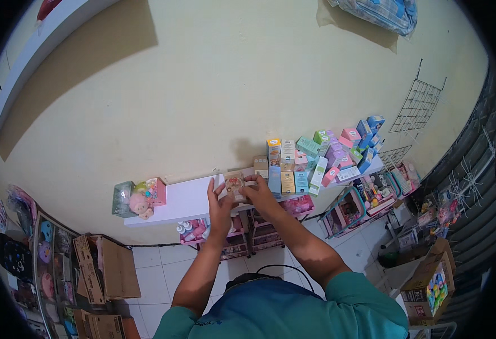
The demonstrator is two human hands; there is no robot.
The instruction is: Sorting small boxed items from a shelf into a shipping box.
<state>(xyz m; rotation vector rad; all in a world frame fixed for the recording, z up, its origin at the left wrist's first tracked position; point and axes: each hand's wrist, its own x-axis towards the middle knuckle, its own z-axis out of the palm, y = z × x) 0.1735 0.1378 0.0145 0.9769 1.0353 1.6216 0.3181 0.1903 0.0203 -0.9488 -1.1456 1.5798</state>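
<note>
White shelf, cartons right; our right hand clamped on tan box, our left hand spread just left, contact unclear.

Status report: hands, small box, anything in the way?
Right hand gripping small tan box. Left hand at box's left side. Cartons crowd right part of white shelf.

a hand could pass over the bare stretch of white shelf between the pink plush toy and the left hand, but crowded boxes block the way beyond the right hand.
</note>
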